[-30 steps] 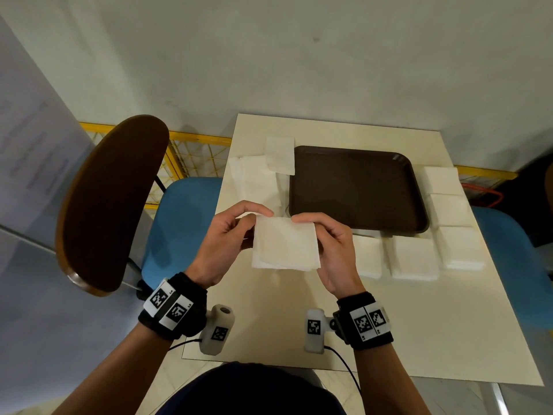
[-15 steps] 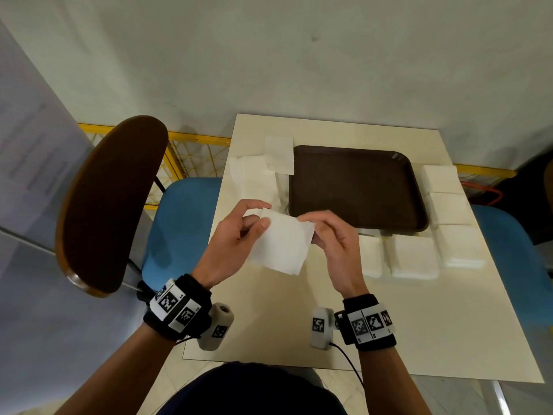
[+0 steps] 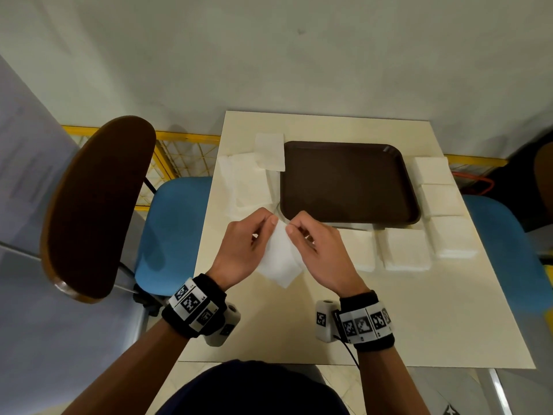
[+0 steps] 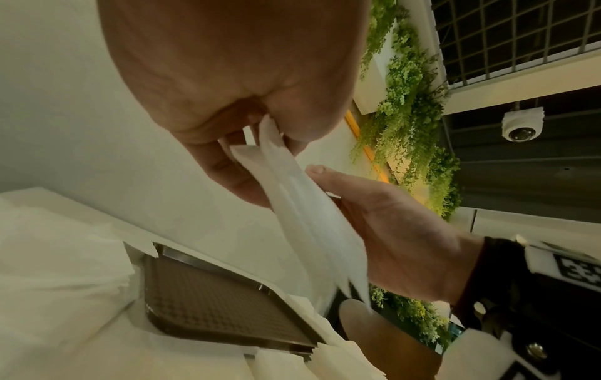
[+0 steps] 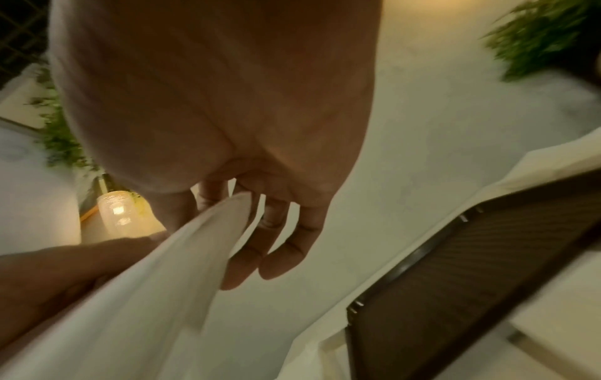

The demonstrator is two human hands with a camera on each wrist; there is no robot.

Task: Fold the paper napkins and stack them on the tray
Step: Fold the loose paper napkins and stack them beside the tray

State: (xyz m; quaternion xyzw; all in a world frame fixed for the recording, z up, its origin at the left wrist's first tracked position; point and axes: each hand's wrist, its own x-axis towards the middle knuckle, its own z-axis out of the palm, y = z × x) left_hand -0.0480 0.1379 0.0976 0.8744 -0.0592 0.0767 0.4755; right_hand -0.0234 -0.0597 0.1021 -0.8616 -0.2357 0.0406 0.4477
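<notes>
A white paper napkin (image 3: 279, 259) hangs corner-down above the table, just in front of the brown tray (image 3: 348, 182). My left hand (image 3: 248, 244) pinches its top corner from the left, and my right hand (image 3: 317, 244) pinches the same corner from the right, fingertips almost meeting. In the left wrist view the napkin (image 4: 312, 223) shows several loose layers edge-on between both hands. In the right wrist view the napkin (image 5: 156, 280) runs down past my curled fingers (image 5: 260, 246). Nothing lies on the tray (image 4: 221, 308).
Folded napkin piles lie right of the tray (image 3: 438, 200) and along its near edge (image 3: 407, 250). Unfolded napkins (image 3: 248, 181) lie left of the tray. A brown-backed chair (image 3: 98, 205) with a blue seat stands at the left, another blue seat (image 3: 502, 253) at the right.
The napkin went from held flat by two top corners to hanging corner-down. Both hands came together until they pinch the same top corner.
</notes>
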